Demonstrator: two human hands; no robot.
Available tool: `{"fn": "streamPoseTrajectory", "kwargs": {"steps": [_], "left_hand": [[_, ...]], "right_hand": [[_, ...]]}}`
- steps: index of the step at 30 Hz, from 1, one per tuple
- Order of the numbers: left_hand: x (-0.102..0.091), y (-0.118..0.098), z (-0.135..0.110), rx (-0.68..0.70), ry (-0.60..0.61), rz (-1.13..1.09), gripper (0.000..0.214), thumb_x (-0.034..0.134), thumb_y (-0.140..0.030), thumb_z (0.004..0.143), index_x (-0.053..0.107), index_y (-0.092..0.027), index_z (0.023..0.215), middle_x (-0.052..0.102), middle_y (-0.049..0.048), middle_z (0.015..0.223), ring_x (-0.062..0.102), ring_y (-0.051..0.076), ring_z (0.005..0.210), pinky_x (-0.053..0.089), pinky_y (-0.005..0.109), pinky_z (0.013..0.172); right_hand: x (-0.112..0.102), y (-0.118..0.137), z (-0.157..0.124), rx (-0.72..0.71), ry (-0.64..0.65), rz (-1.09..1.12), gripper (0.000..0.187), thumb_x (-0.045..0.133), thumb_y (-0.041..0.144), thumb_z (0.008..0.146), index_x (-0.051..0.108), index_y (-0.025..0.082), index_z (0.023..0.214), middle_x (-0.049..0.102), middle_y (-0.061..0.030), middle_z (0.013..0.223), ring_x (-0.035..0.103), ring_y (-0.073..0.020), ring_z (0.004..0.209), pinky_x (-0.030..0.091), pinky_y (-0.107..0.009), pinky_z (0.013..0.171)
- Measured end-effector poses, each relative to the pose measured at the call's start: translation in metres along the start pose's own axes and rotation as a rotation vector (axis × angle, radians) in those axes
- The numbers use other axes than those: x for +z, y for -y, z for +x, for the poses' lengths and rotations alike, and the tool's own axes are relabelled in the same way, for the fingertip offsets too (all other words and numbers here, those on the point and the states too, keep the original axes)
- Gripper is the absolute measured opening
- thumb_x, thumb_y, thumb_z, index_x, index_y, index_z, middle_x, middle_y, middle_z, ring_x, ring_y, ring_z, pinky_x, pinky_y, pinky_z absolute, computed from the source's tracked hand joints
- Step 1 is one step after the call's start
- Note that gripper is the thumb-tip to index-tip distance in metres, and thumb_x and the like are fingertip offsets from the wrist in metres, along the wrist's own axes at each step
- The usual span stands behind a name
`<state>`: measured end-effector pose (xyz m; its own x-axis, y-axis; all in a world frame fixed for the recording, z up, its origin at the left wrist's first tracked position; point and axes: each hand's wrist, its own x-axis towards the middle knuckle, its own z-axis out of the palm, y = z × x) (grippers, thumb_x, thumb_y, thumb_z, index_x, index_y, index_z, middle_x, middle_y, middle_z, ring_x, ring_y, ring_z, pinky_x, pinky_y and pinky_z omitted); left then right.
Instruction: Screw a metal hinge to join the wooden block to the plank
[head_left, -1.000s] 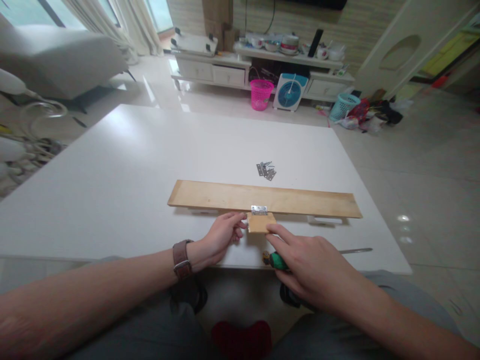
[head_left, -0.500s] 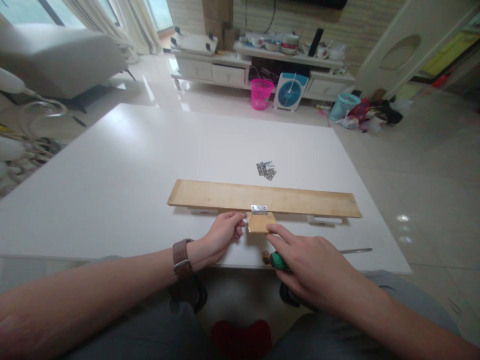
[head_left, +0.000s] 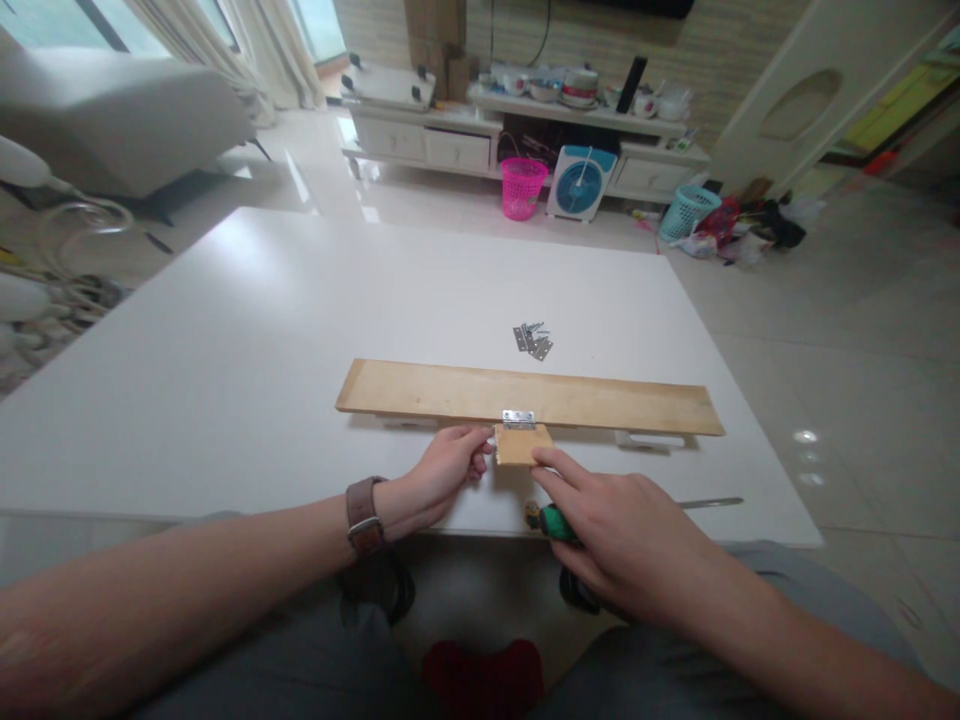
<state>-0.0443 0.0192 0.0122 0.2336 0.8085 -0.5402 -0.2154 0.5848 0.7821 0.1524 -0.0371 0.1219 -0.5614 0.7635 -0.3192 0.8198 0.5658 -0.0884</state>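
A long wooden board (head_left: 442, 388) lies across the table, raised on white supports. At its near edge sits a metal hinge (head_left: 518, 417), joined to a small wooden block (head_left: 521, 446) that sticks out toward me. My left hand (head_left: 448, 468) is closed, thumb and fingers pinching the block's left edge. In my closed right hand (head_left: 611, 515) is a screwdriver (head_left: 559, 522) with a green handle, its shaft pointing right. The right index finger also touches the block's near right corner. Farther back lies a small pile of hinges and screws (head_left: 532, 341).
The white table (head_left: 262, 330) reaches well to the left; its near edge runs just above my legs. Beyond it stand a pink basket (head_left: 523, 188), a blue-white fan (head_left: 581, 184), a light blue basket (head_left: 688, 212) and a low cabinet (head_left: 457, 150) bearing dishes.
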Motion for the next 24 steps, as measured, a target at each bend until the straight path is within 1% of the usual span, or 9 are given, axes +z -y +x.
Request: {"fn": "streamPoseTrajectory", "kwargs": {"steps": [8, 12, 15, 17, 19, 21, 24], "left_hand": [[0.0004, -0.0026, -0.0017, -0.051, 0.033, -0.032, 0.022, 0.073, -0.032, 0.081, 0.063, -0.014, 0.076, 0.054, -0.0009, 0.069, 0.043, 0.009, 0.057, 0.028, 0.025, 0.054], [0.0012, -0.0040, -0.0022, -0.078, 0.058, -0.041, 0.017, 0.072, -0.028, 0.079, 0.063, -0.014, 0.077, 0.053, -0.0013, 0.068, 0.042, 0.009, 0.057, 0.027, 0.025, 0.054], [0.0028, -0.0019, -0.0039, -0.091, 0.075, -0.040, 0.013, 0.070, -0.024, 0.078, 0.062, -0.015, 0.076, 0.052, -0.0015, 0.067, 0.042, 0.009, 0.057, 0.029, 0.025, 0.054], [0.0040, 0.0005, -0.0052, -0.097, 0.079, -0.040, 0.011, 0.068, -0.025, 0.079, 0.063, -0.015, 0.078, 0.052, -0.0015, 0.068, 0.043, 0.009, 0.056, 0.030, 0.025, 0.055], [0.0047, 0.0026, -0.0058, -0.103, 0.080, -0.042, 0.012, 0.067, -0.026, 0.080, 0.063, -0.015, 0.080, 0.053, -0.0012, 0.068, 0.043, 0.009, 0.056, 0.031, 0.025, 0.054], [0.0046, 0.0034, -0.0054, -0.113, 0.076, -0.049, 0.011, 0.067, -0.025, 0.079, 0.062, -0.015, 0.078, 0.054, -0.0006, 0.068, 0.044, 0.009, 0.055, 0.030, 0.025, 0.053], [0.0034, 0.0017, -0.0036, -0.121, 0.040, -0.093, 0.012, 0.067, -0.024, 0.078, 0.060, -0.015, 0.076, 0.053, -0.0006, 0.067, 0.044, 0.009, 0.054, 0.029, 0.024, 0.052]], "right_hand": [[0.0024, -0.0002, -0.0023, -0.015, -0.033, 0.008, 0.039, 0.054, 0.024, 0.090, 0.059, 0.016, 0.128, 0.061, -0.0168, 0.145, 0.077, -0.0252, 0.079, 0.057, -0.039, 0.060], [0.0023, -0.0004, -0.0016, -0.010, -0.032, 0.010, 0.039, 0.054, 0.024, 0.090, 0.059, 0.016, 0.128, 0.062, -0.0168, 0.145, 0.076, -0.0248, 0.078, 0.056, -0.038, 0.060], [0.0023, -0.0006, -0.0017, -0.011, -0.033, 0.015, 0.039, 0.054, 0.024, 0.090, 0.059, 0.016, 0.128, 0.061, -0.0168, 0.145, 0.076, -0.0256, 0.079, 0.055, -0.038, 0.060], [0.0019, -0.0005, -0.0020, -0.016, -0.033, 0.013, 0.040, 0.053, 0.024, 0.090, 0.059, 0.016, 0.129, 0.061, -0.0168, 0.145, 0.077, -0.0256, 0.080, 0.055, -0.038, 0.060], [0.0017, -0.0003, -0.0022, -0.019, -0.027, 0.012, 0.040, 0.053, 0.024, 0.091, 0.058, 0.016, 0.130, 0.061, -0.0166, 0.146, 0.077, -0.0251, 0.081, 0.055, -0.038, 0.061], [0.0020, -0.0003, -0.0020, -0.016, -0.019, 0.010, 0.040, 0.053, 0.024, 0.091, 0.058, 0.016, 0.130, 0.061, -0.0162, 0.146, 0.077, -0.0245, 0.080, 0.054, -0.036, 0.060], [0.0029, -0.0007, -0.0015, -0.018, -0.017, 0.012, 0.038, 0.054, 0.025, 0.090, 0.059, 0.016, 0.127, 0.062, -0.0157, 0.145, 0.076, -0.0243, 0.079, 0.052, -0.036, 0.060]]}}
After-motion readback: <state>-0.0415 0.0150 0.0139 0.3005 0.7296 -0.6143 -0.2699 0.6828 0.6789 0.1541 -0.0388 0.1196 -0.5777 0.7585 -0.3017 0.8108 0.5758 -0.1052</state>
